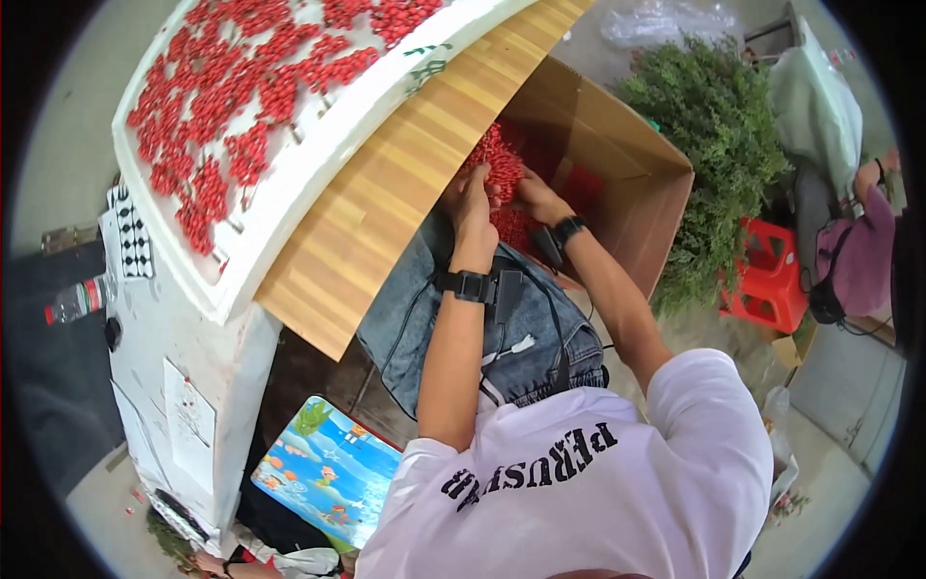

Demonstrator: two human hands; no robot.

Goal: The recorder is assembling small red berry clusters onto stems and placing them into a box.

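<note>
My left hand (pixel 473 205) and my right hand (pixel 542 199) are closed around a bunch of red berries (pixel 500 170), one on each side of it. They hold it over the opening of a cardboard box (pixel 627 145). More red material lies inside the box below my hands, its details hard to make out. Both wrists wear black bands with small dark devices. Some fingertips are hidden behind the berries.
A wood-patterned board (pixel 386 203) lies to the left, beside a white foam tray (pixel 318 198) with red berry sprigs (pixel 207 106). Green foliage (pixel 694 135) and a red plastic stool (pixel 767 280) stand to the right. Another person's purple sleeve (pixel 857 253) shows far right. A colourful picture board (pixel 328 473) sits lower left.
</note>
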